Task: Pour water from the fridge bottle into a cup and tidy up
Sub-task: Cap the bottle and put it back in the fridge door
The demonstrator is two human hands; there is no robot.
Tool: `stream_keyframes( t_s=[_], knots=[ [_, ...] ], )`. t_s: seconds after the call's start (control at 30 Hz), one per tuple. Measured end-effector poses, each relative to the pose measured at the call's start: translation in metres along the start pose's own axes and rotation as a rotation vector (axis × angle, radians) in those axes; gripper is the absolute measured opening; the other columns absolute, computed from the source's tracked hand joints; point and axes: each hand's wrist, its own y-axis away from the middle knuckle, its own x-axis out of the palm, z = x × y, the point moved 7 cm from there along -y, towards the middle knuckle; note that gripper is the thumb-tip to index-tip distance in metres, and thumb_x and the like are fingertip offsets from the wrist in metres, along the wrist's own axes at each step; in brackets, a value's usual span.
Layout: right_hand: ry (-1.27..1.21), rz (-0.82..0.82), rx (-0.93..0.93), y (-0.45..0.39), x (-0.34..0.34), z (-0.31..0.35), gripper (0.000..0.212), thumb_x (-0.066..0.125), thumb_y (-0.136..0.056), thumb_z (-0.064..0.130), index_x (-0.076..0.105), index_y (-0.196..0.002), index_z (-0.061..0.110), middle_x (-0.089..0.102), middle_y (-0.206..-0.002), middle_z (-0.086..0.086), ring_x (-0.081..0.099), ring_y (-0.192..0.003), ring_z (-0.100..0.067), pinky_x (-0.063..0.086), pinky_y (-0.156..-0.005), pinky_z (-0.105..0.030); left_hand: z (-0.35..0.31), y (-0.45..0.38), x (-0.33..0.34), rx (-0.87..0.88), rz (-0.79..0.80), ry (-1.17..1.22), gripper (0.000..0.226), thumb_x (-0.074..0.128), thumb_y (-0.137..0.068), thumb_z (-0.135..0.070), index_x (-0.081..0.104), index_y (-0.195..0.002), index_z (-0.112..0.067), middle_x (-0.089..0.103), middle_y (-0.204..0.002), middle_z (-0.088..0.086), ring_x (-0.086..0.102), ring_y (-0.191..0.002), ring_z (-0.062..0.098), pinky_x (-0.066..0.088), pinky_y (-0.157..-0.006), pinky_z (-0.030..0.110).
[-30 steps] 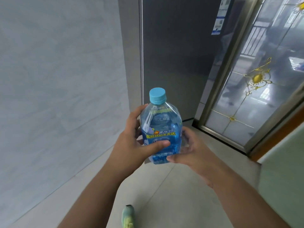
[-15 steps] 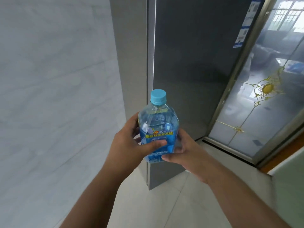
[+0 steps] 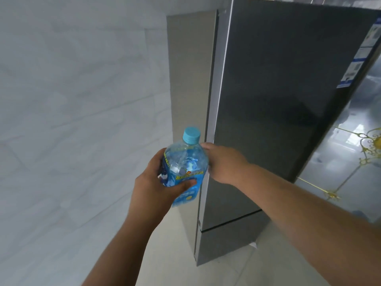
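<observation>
Left hand (image 3: 158, 182): bare, no glove, no ring that shows.
Right hand (image 3: 224, 164): bare, seen from the back, no ring that shows.
Left forearm (image 3: 121, 244): bare up to the frame's lower edge, no sleeve, no watch or band.
Right forearm (image 3: 309, 209): bare up to the frame's right edge, no sleeve, no watch or band.

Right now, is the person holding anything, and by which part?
Yes: the water bottle, cap on. The left hand wraps its labelled lower body; the right hand reaches past it toward the fridge door edge.
</observation>
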Motion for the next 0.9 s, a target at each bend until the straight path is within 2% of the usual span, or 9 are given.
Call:
stream_keyframes(
  t_s=[0.1, 0.2, 0.37, 0.53, 0.6, 0.67, 0.73, 0.8, 0.9],
  knots=[
    [0.13, 0.07, 0.066, -0.027, 0.012, -0.016, 0.052, 0.06, -0.082, 0.003, 0.056, -0.13, 0.023, 0.049, -0.137, 0.008, 0.068, -0.102, -0.027, 0.051, -0.07, -0.035, 0.006, -0.005, -0.002, -0.033, -0.019, -0.019, 0.08, 0.092, -0.065, -0.046, 0.053, -0.134, -0.05, 0.07, -0.118, -0.026, 0.065, -0.108, -0.011, 0.052, -0.082, 0.008],
    [0.257, 0.043, 0.114, -0.027, 0.018, -0.016, 0.047, 0.064, -0.086, 0.006, 0.058, -0.131, 0.019, 0.046, -0.136, 0.004, 0.064, -0.1, -0.027, 0.052, -0.072, -0.035, 0.006, -0.009, -0.003, -0.019, -0.028, -0.053, 0.076, 0.094, -0.066, -0.042, 0.052, -0.129, -0.054, 0.07, -0.114, -0.03, 0.064, -0.107, -0.012, 0.051, -0.083, 0.01],
    [0.248, 0.029, 0.16, -0.015, 0.034, -0.014, 0.057, 0.062, -0.088, 0.008, 0.048, -0.141, 0.019, 0.036, -0.146, 0.005, 0.057, -0.104, -0.026, 0.043, -0.07, -0.032, 0.007, -0.015, 0.002, -0.009, -0.006, -0.044, 0.077, 0.095, -0.068, -0.039, 0.055, -0.134, -0.047, 0.071, -0.116, -0.025, 0.066, -0.108, -0.008, 0.056, -0.088, 0.016],
    [0.178, 0.045, 0.25, -0.017, 0.031, -0.01, 0.062, 0.067, -0.088, 0.012, 0.045, -0.144, 0.024, 0.042, -0.145, 0.006, 0.056, -0.113, -0.026, 0.051, -0.079, -0.035, 0.007, -0.019, 0.003, -0.009, 0.029, -0.01, 0.078, 0.094, -0.069, -0.039, 0.055, -0.136, -0.045, 0.072, -0.119, -0.022, 0.067, -0.106, -0.009, 0.056, -0.081, 0.009],
    [0.176, 0.064, 0.28, -0.017, 0.027, -0.01, 0.06, 0.065, -0.09, 0.016, 0.044, -0.146, 0.025, 0.045, -0.142, 0.007, 0.057, -0.117, -0.026, 0.052, -0.087, -0.035, 0.007, -0.02, 0.001, 0.006, 0.03, -0.022, 0.076, 0.094, -0.068, -0.041, 0.053, -0.132, -0.051, 0.072, -0.116, -0.024, 0.066, -0.106, -0.008, 0.057, -0.084, 0.014],
    [0.187, 0.103, 0.294, -0.013, 0.027, -0.007, 0.067, 0.063, -0.089, 0.013, 0.039, -0.151, 0.025, 0.039, -0.149, 0.008, 0.058, -0.119, -0.026, 0.053, -0.091, -0.036, 0.009, -0.02, -0.002, 0.008, 0.026, -0.01, 0.077, 0.095, -0.067, -0.041, 0.053, -0.131, -0.052, 0.072, -0.115, -0.026, 0.066, -0.106, -0.008, 0.057, -0.087, 0.017],
    [0.195, 0.123, 0.295, -0.009, 0.026, 0.0, 0.071, 0.06, -0.088, 0.008, 0.037, -0.153, 0.024, 0.03, -0.155, 0.009, 0.062, -0.114, -0.025, 0.054, -0.085, -0.037, 0.012, -0.02, -0.007, 0.01, 0.034, 0.014, 0.077, 0.096, -0.067, -0.04, 0.054, -0.13, -0.053, 0.071, -0.114, -0.029, 0.066, -0.107, -0.01, 0.057, -0.088, 0.017],
    [0.195, 0.139, 0.324, 0.001, 0.024, 0.004, 0.061, 0.057, -0.09, 0.01, 0.045, -0.148, 0.022, 0.029, -0.154, 0.005, 0.066, -0.109, -0.024, 0.054, -0.08, -0.038, 0.017, -0.021, -0.011, 0.013, 0.051, 0.028, 0.075, 0.096, -0.067, -0.04, 0.054, -0.127, -0.056, 0.07, -0.115, -0.033, 0.066, -0.108, -0.009, 0.056, -0.09, 0.019],
    [0.201, 0.135, 0.394, 0.028, 0.023, 0.007, 0.04, 0.058, -0.093, 0.019, 0.057, -0.133, 0.017, 0.034, -0.149, -0.001, 0.068, -0.102, -0.025, 0.057, -0.079, -0.04, 0.025, -0.021, -0.013, 0.02, 0.07, 0.029, 0.079, 0.096, -0.065, -0.047, 0.056, -0.132, -0.052, 0.071, -0.116, -0.03, 0.068, -0.109, -0.003, 0.059, -0.096, 0.032]
  ],
)
